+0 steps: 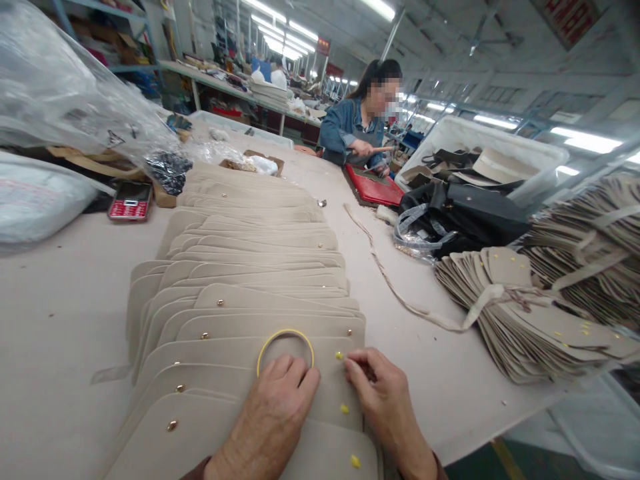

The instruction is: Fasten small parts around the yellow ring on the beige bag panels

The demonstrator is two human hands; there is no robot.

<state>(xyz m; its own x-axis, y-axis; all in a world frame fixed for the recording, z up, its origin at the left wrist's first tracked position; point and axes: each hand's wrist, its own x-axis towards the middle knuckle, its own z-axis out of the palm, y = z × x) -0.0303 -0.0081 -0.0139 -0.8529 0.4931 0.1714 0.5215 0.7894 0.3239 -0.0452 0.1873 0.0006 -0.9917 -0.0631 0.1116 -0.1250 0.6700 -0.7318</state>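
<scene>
A long overlapping row of beige leather flaps with small gold studs runs down the table. My left hand rests knuckles-up on the nearest flaps, fingers curled against a yellow ring lying there. My right hand sits just to the right, fingertips pinched together beside a small yellow dot. More yellow dots lie on the flaps between and below my hands.
A bundled stack of beige pieces lies at right, with a cord trailing across the table. Black bags and a white bin stand behind it. A co-worker works at the far end. A red phone and plastic bags are at left.
</scene>
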